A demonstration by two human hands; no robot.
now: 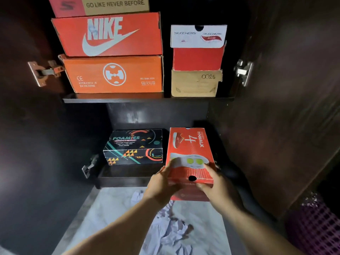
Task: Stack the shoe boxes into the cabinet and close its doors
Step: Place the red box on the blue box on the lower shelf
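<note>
While both doors of the dark wooden cabinet [147, 100] stand open, the task appears well advanced but unfinished. Seven boxes are counted inside or entering it.

Upper shelf, left stack, three boxes: an orange cardboard box with a white round emblem [114, 74] at the bottom, a red-orange cardboard box printed NIKE [108, 34] on it, and a red-and-brown cardboard box lettered GO LIKE NEVER BEFORE [103, 5] on top, cut off by the frame edge.

Upper shelf, right stack, two boxes: a plain brown cardboard box marked 0025 [195, 83] below, a red box with a white Skechers lid [198, 48] above.

Lower compartment, two boxes: a black patterned box printed FOAMIES [133, 147] lies at the left; just beside it on the right is a red GOWALK cardboard box [190, 155], its far end in the compartment and its near end projecting over the front edge.

Left hand [163, 183] grips the near left corner of the red GOWALK box, fingers curled over the lid; right hand [213, 183] grips the near right corner likewise.

Remaining, by judgement: seating this box fully, then shutting both doors. Whether more boxes wait outside the view cannot be told.

Three metal hinges [45, 72] are visible. Crumpled pale cloth [171, 229] lies on the light floor [103, 214]; one purple mesh basket [316, 229] stands at the lower right.
</note>
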